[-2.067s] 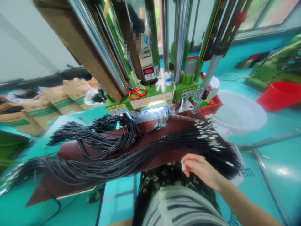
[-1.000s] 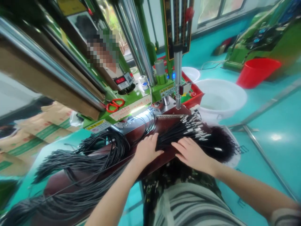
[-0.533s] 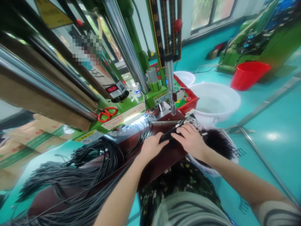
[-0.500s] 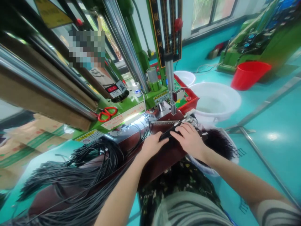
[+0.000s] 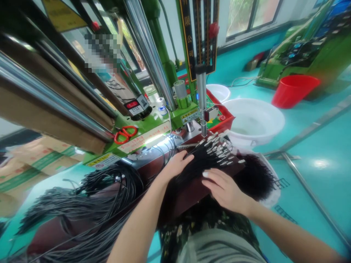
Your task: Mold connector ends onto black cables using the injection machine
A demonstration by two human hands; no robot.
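A spread bundle of black cables with silvery connector ends lies on the dark red bench top. My left hand rests at the bundle's left side, fingers stretched out and thumb apart. Just to the right and nearer to me is my right hand, its fingers extended and apart from the cables. Something small and white shows at one of its fingertips; I cannot tell what. More loose grey-black cables are heaped on the left of the bench.
A green press machine stands ahead, with red-handled scissors on its ledge. At right, a white tub and a container holding a dark mass of cables stand beside a metal frame. Cardboard boxes are at left.
My right hand has drawn back from the cables toward me. The bundle, earlier mostly beneath both hands, now lies fanned out with its connector ends visible.
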